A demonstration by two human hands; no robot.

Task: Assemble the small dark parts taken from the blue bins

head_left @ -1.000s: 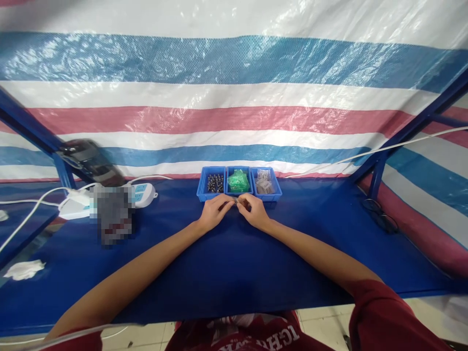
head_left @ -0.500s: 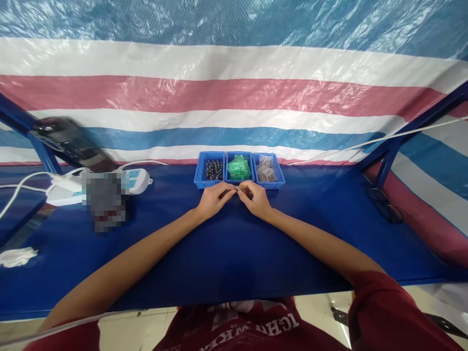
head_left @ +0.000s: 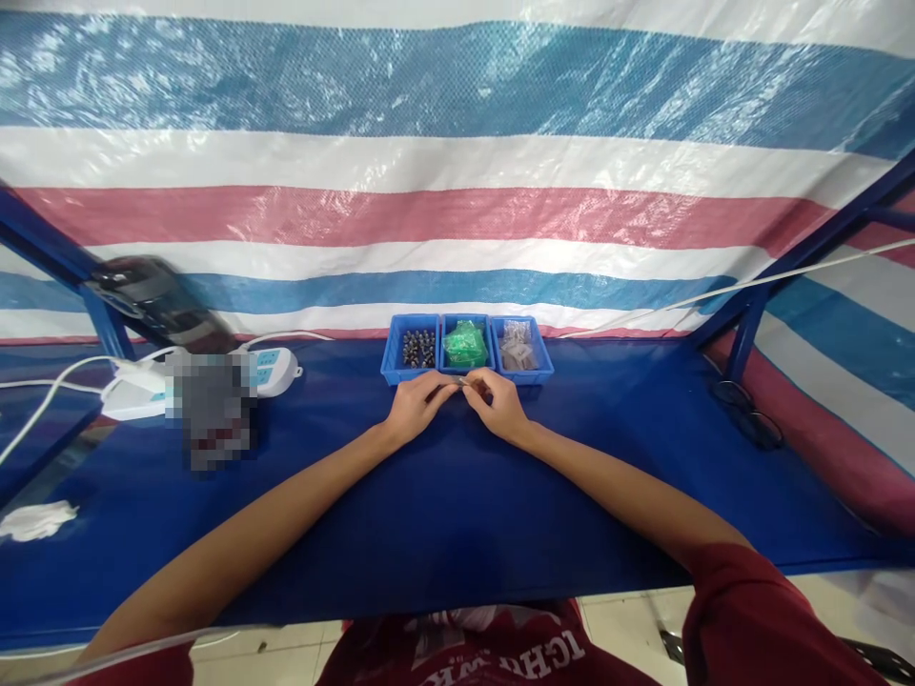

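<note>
My left hand (head_left: 418, 408) and my right hand (head_left: 499, 410) meet in front of the blue bins, fingertips pinched together. Between them is a small greyish, shiny piece (head_left: 458, 381), thin and flat-looking; much of it is covered by the fingers, so its kind does not show. Just beyond stand three blue bins side by side. Small dark and silvery metal parts (head_left: 418, 349) fill the left bin (head_left: 387, 357). Green plastic bags or film (head_left: 465, 345) lie in the middle bin (head_left: 448, 320). In the right bin (head_left: 546, 360) are small clear plastic packets (head_left: 518, 347).
A white power strip (head_left: 278, 372) with cables sits at the left, beside a pixelated dark object (head_left: 216, 405) and a dark bottle (head_left: 161, 300) leaning over. White crumpled cloth or paper (head_left: 37, 521) lies far left. Dark glasses (head_left: 747, 415) rest on the right of the blue tabletop (head_left: 457, 514).
The whole view has tipped upward slightly, so the table and bins appear lower. My hands stay together at the bins' front; a bit more of the greyish piece shows between the fingertips.
</note>
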